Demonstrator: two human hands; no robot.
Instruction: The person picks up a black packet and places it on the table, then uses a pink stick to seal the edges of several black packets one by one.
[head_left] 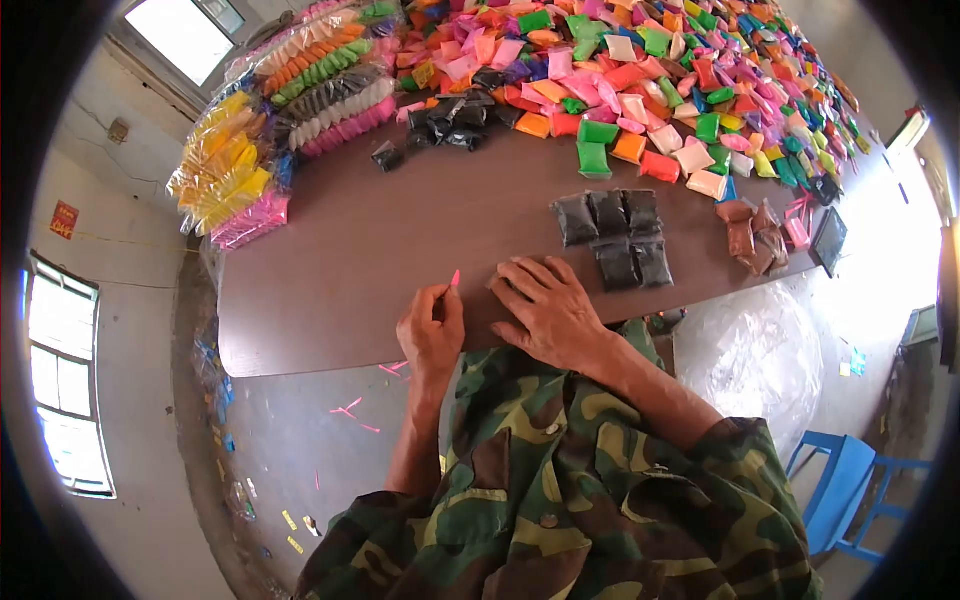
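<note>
My left hand (433,330) is closed at the front edge of the brown table (400,225), pinching a small pink piece (456,279) that sticks up between thumb and finger. My right hand (548,308) lies palm down on the table beside it, fingers spread, with nothing visible in it. To the right of that hand, several black packets (615,240) lie in two rows. Farther right is a group of brown packets (752,238). A few loose black packets (450,122) sit toward the back, one of them apart from the others.
A large heap of coloured packets (640,90) covers the back. Bagged rows of packets (335,85) stand at the back left. A dark flat object (829,241) is at the right edge. Below are a clear plastic bag (750,350), a blue chair (840,490) and pink scraps.
</note>
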